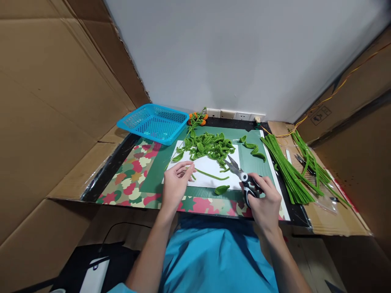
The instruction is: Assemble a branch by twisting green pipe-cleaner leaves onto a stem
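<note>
My left hand (178, 179) pinches one end of a green pipe cleaner (210, 174), which stretches to the right above a white sheet (200, 183). In my right hand (265, 198) is a pair of scissors (243, 176) with black and white handles. Their blades are parted and point up and left, near the pipe cleaner's free end but apart from it. Beyond both hands lies a heap of green pipe-cleaner leaves (207, 144). One single leaf (222, 189) rests near the front edge, between my hands.
A blue plastic basket (165, 136) stands at the back left, beside orange pipe-cleaner flowers (198, 118). Several leaves (251, 146) lie right of the heap. Farther right is a bundle of green pipe cleaners (288, 175). Cardboard walls (55, 89) flank the table; sockets (242, 116) line the back wall.
</note>
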The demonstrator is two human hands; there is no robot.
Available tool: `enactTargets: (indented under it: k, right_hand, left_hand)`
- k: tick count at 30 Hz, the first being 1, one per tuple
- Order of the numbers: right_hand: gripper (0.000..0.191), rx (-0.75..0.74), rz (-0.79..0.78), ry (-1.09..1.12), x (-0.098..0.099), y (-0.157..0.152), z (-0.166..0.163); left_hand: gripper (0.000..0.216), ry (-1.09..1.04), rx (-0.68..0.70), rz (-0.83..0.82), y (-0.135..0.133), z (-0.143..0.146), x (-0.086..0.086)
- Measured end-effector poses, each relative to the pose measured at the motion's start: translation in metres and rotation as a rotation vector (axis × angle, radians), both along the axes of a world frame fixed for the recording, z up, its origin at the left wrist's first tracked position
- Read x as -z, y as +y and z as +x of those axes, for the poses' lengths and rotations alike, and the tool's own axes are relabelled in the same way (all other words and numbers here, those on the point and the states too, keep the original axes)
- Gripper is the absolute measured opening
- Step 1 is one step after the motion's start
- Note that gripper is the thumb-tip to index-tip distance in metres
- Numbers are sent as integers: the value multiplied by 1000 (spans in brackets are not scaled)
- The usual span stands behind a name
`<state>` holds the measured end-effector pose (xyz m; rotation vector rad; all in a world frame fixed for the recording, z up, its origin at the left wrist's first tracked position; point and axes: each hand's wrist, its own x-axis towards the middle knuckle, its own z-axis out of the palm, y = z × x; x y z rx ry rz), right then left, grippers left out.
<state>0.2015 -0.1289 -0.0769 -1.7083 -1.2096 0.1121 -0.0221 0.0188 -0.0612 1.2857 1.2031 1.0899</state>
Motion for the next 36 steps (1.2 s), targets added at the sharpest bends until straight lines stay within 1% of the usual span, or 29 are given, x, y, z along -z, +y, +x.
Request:
enactTargets:
  k: [2, 4, 8, 9, 11, 13, 15, 18, 21, 23, 26, 28, 30, 33, 35, 36]
  right_hand:
    - [39, -8, -73, 15, 4, 1, 7]
    - [37, 0, -116, 16, 7, 2, 14]
    - [43, 61, -126, -32, 9, 2, 24]
    - [44, 89, -124, -53, 9, 1, 25]
    - [47, 137, -126, -76, 8, 0, 28]
    - [47, 144, -115, -39, 7, -1, 30]
    - [48, 121, -73, 66, 7, -3, 30]
    - [52, 84, -44, 251, 9, -4, 26]
    - [53, 29, -61, 379, 11, -3, 19]
    - [51, -15, -48, 457, 10, -1, 12]
    - [47, -32, 3, 567, 6, 4, 3]
    - [45, -32, 33, 629, 2, 7, -2]
    - [47, -65, 54, 694, -2, 12, -5]
    - [50, -112, 143, 785, -8, 24, -10]
    - [50, -125, 226, 845, -14, 33, -13]
    - [51, -131, 264, 876, -17, 37, -15]
  left_hand:
    - [43, 84, -1, 24, 6, -9, 3]
    - [41, 145, -13, 64, 7, -13, 2]
    - [31, 271, -75, 226, 2, -11, -3]
    - [28, 305, -70, 264, 1, -10, -4]
    - [22, 383, -6, 328, -1, -8, -3]
    - [23, 483, 103, 400, -3, -6, -1]
    - [25, 613, 213, 469, -5, -3, 3]
    - [24, 806, 334, 548, -5, 3, 6]
    - [16, 872, 426, 607, -3, 10, 7]
    - [12, 864, 483, 626, 0, 14, 8]
    - [17, 841, 548, 656, 2, 19, 7]
    - [18, 805, 546, 672, 1, 23, 5]
    - [18, 720, 492, 651, -2, 27, 0]
    - [14, 472, 400, 536, -11, 35, -14]
    - [16, 267, 414, 394, -19, 40, -26]
    - [17, 177, 449, 323, -25, 42, -31]
